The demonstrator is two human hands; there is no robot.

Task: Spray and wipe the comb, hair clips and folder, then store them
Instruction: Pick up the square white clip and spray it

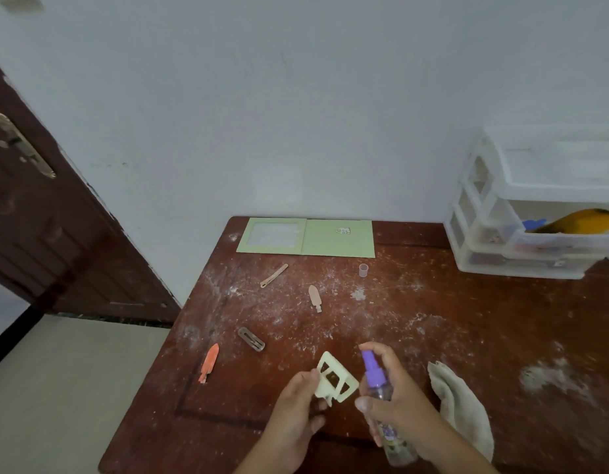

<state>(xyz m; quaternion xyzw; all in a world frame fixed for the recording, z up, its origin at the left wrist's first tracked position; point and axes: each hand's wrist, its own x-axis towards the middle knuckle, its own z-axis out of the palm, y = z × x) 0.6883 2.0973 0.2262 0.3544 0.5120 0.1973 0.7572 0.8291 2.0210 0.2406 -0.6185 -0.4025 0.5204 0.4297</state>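
My left hand (pixel 296 408) holds a cream plastic hair clip (pixel 335 378) with cut-out openings above the near part of the table. My right hand (pixel 395 401) grips a clear spray bottle with a purple nozzle (pixel 374 371), a finger on top of the nozzle, which sits right beside the clip. Loose on the table lie an orange clip (pixel 209 363), a brown rectangular clip (pixel 251 339), a pink clip (pixel 315 297) and a thin tan clip (pixel 274 276). A green folder (pixel 330 239) lies open at the far edge.
A crumpled whitish cloth (pixel 462 405) lies to the right of my hands. A small clear cap (pixel 363 270) stands near the folder. White plastic drawers (pixel 484 241) occupy the far right corner. The dark wooden table (pixel 467 319) is dusted with white powder. A brown door (pixel 39 217) is at left.
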